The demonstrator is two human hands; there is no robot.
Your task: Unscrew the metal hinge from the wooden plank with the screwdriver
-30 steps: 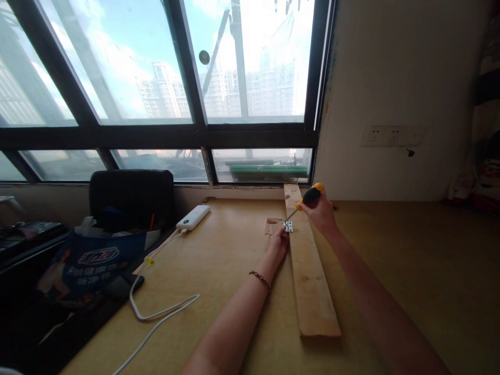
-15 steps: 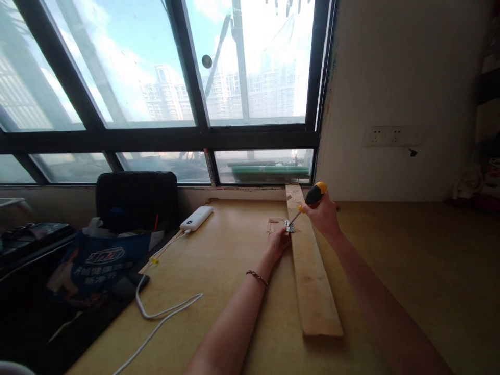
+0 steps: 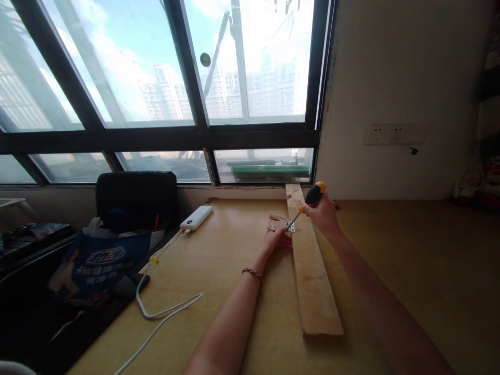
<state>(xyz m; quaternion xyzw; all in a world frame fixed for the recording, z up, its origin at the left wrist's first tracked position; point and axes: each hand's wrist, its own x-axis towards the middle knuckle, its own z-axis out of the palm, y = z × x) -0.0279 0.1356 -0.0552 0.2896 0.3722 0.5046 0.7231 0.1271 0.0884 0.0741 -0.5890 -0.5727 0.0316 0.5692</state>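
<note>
A screwdriver (image 3: 314, 194) with a black and yellow handle is in the closed fingers of my right hand (image 3: 323, 212). Its shaft slants down and left to a silver metal hinge (image 3: 290, 225) at the left edge of a long wooden plank (image 3: 314, 281). Just left of the hinge, my left hand (image 3: 275, 238) grips a small wooden block (image 3: 275, 221) against the plank's side. My fingers partly cover the block, and the screwdriver's tip is too small to make out clearly. The plank lies lengthwise on the wooden table (image 3: 219, 250), its far end near the window.
A white power bank (image 3: 196, 218) lies on the table's left side, with a white cable (image 3: 164, 315) looping toward the front. Beyond that edge are a black chair (image 3: 136, 192) and a blue bag (image 3: 101, 265). Wall sockets (image 3: 386, 134) are at the right.
My left hand has shifted slightly left, and more of the small block shows beside the plank, its position changed a little. My right hand and the screwdriver stay nearly where they were.
</note>
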